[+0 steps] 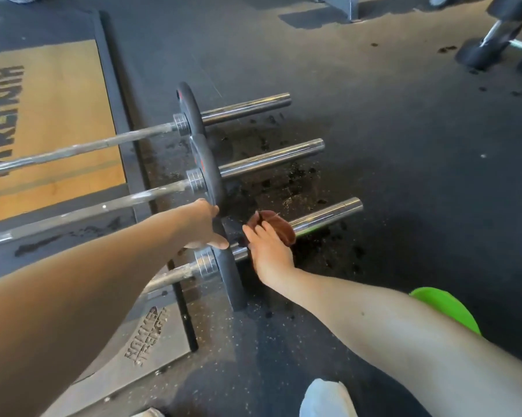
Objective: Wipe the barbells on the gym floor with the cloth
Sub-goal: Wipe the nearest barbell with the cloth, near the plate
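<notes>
On the floor (404, 176) the far barbell (247, 108), middle barbell (271, 159) and near barbell (325, 216) lie side by side, shafts reaching left toward the platform (58, 115), with the left hand (204, 225) on the near one's plate (231, 281), the right hand (268, 251) and cloth (279, 227) on its sleeve just right, and dumbbells (491, 37) far back right.
</notes>
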